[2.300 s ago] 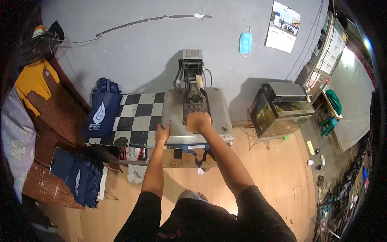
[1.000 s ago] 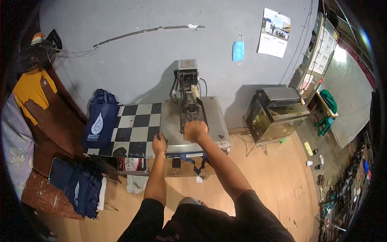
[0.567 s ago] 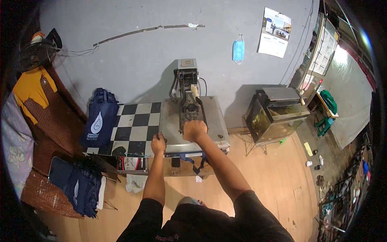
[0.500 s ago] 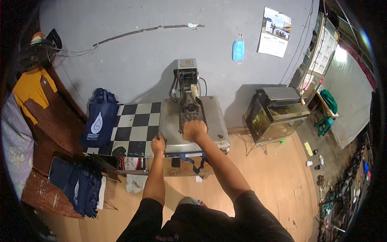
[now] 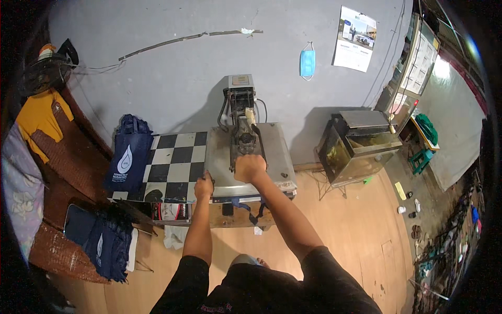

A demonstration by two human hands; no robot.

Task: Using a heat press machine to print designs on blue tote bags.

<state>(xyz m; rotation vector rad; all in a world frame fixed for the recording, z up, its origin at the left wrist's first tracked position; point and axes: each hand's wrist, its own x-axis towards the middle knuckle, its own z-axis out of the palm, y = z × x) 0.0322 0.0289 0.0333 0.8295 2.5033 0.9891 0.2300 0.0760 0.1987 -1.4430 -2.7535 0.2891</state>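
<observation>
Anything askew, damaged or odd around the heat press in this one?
Nothing at the heat press itself: the right hand grips its handle, the left hand rests at the platen's front edge. Oddities lie elsewhere: a blue face mask hangs on the wall, and a long crack runs across the plaster.

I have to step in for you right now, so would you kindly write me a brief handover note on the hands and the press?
Right hand: closed over the lever handle of the heat press, which is down over its platen.
Left hand: gripping the front left edge of the press.
Press sits on a wooden stand beside the checkered table; dark blue bags lean to the left.
Done: press closed. Whether anything lies under the platen cannot be seen.
Left: likely lifting the lever.
</observation>
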